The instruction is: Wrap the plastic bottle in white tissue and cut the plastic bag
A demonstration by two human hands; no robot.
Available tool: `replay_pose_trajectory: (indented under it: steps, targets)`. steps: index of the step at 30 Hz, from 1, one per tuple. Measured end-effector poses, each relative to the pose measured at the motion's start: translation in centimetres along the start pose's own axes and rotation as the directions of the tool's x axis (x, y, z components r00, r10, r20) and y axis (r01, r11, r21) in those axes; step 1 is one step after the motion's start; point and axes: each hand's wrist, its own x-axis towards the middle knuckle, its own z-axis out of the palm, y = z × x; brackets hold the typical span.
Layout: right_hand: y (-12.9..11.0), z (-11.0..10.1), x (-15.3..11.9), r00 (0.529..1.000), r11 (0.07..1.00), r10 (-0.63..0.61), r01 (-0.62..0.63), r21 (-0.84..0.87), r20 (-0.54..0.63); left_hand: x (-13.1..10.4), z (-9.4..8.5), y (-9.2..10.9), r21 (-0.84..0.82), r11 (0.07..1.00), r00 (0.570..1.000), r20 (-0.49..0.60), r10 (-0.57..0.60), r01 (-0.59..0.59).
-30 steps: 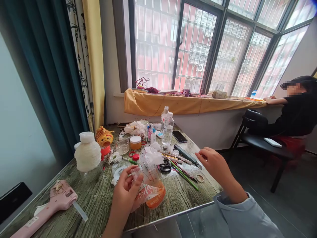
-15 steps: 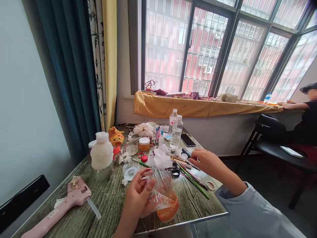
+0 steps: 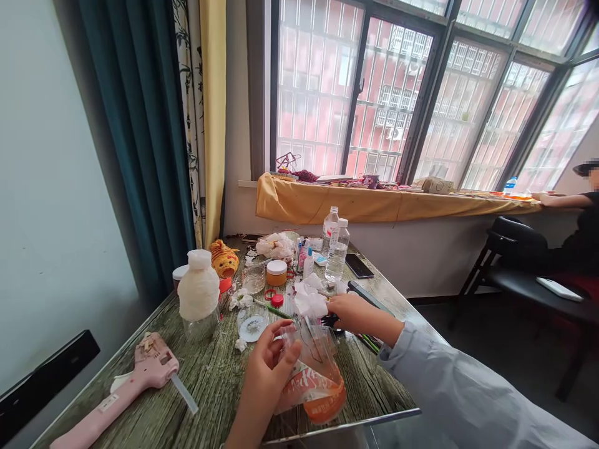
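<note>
My left hand (image 3: 271,368) is closed around the rim of a cut clear plastic bottle (image 3: 322,390) with an orange label, tilted over the table's front. Thin dark lines show through its clear wall. My right hand (image 3: 358,315) is at the middle of the clutter, its fingers curled down beside crumpled white tissue (image 3: 309,298) and over black-handled scissors (image 3: 330,321). Its fingertips are partly hidden, so what they hold cannot be made out. Green sticks (image 3: 370,343) show below the right wrist.
A pink glue gun (image 3: 150,368) lies at left. Behind it stands a wrapped white jar (image 3: 199,293). Two water bottles (image 3: 337,249), an orange jar (image 3: 276,274), a red cap (image 3: 277,300) and a phone (image 3: 359,265) are further back. Another person (image 3: 587,218) sits far right.
My right hand has moved left and inward, from the pens at the right to the tissue and scissors. My left hand still holds the bottle. The view has shifted slightly.
</note>
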Motion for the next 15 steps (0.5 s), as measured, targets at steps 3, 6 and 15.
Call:
replay_pose_trajectory:
  steps: [3, 6, 15]
  targets:
    - [-0.2, 1.4, 0.9, 0.993, 0.991, -0.058, 0.070, -0.113, 0.104, 0.2, -0.3, -0.3, 0.008, 1.000, 1.000, 0.026, -0.012, 0.012]
    - [-0.2, 1.6, 1.3, 0.988, 0.975, -0.044, 0.074, -0.208, 0.146, 0.4, -0.3, -0.9, -0.018, 1.000, 1.000, 0.001, 0.007, -0.007]
    - [-0.6, -3.9, -1.9, 0.996, 0.938, 0.006, 0.025, -0.345, 0.087, 0.7, -0.3, -1.5, -0.031, 0.999, 0.999, -0.007, 0.041, -0.041]
